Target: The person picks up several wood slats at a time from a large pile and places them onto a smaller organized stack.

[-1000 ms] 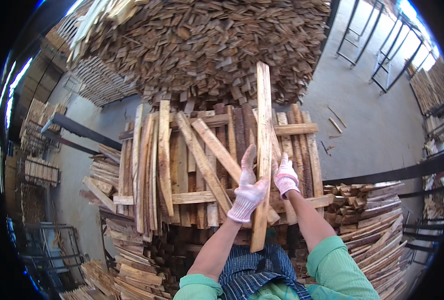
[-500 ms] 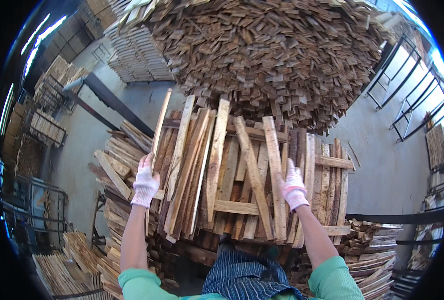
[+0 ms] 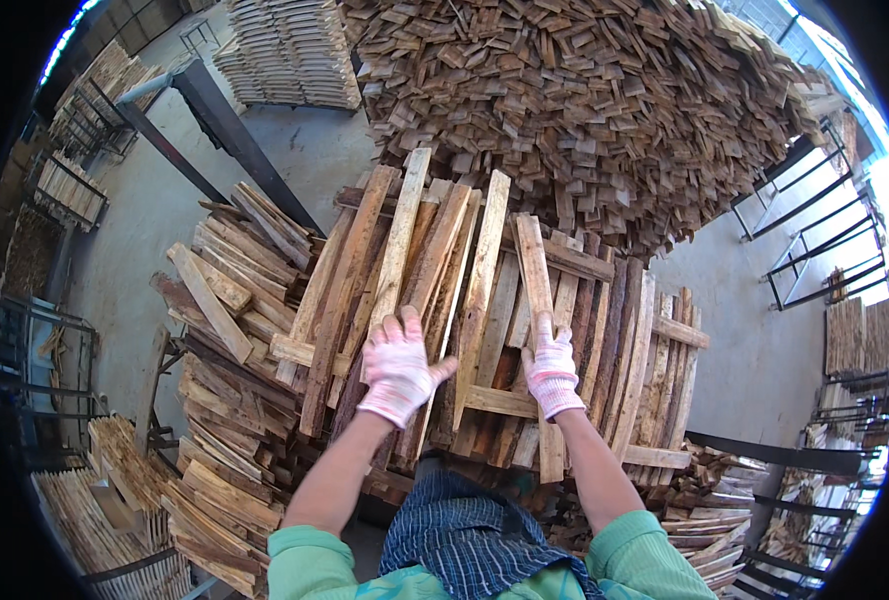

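Rough wooden planks lie side by side over cross slats in a wide layer before me, some tilted across others. My left hand [image 3: 402, 368], in a pale pinkish work glove, rests open on the planks left of the middle, its fingers spread and thumb out to the right. Under its fingers runs a light plank [image 3: 405, 225] that points away from me. My right hand [image 3: 552, 370], gloved alike, grips another plank [image 3: 533, 262] right of the middle, its thumb along the left edge. The palm hides part of that plank. A crosspiece [image 3: 500, 401] shows between the hands.
A huge heap of short wood pieces [image 3: 585, 110] rises just beyond the layer. More planks [image 3: 235, 400] are piled at the left. A dark metal beam [image 3: 230, 130] stands far left, metal frames [image 3: 815, 240] at the right. Neatly stacked slats [image 3: 290, 55] stand behind.
My left hand has left the upright stick at the far left and moved right onto the planks, opening. My right hand has shifted slightly left onto a plank. The view has shifted too.
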A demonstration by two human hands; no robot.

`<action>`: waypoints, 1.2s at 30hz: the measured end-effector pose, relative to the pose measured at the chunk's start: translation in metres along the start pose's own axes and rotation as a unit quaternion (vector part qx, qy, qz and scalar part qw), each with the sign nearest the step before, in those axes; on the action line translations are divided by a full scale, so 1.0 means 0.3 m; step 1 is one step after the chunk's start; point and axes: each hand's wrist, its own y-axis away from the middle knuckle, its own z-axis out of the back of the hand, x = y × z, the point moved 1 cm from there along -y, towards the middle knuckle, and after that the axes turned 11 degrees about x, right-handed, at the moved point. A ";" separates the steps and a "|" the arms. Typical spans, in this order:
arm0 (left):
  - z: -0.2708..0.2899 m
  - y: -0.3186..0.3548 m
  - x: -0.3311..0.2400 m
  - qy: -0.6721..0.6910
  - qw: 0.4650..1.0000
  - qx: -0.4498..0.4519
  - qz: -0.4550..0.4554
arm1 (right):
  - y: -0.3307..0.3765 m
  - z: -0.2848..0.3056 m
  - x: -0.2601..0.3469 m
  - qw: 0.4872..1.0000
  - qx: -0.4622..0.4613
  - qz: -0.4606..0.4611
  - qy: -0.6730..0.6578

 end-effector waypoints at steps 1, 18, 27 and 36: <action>0.019 0.015 -0.034 0.011 1.000 0.003 0.009 | -0.009 0.013 -0.013 0.999 0.002 0.028 -0.032; 0.034 -0.067 -0.134 0.135 0.973 0.087 0.167 | 0.176 0.063 -1.098 0.962 -0.080 -0.133 -0.225; 0.007 0.077 -0.228 0.532 0.843 -0.016 -0.082 | 0.148 0.103 -0.880 0.964 0.021 -0.155 -0.217; -0.330 0.258 -1.429 0.626 0.707 0.249 -0.217 | 0.300 0.381 -0.930 0.874 -0.126 -0.068 -0.465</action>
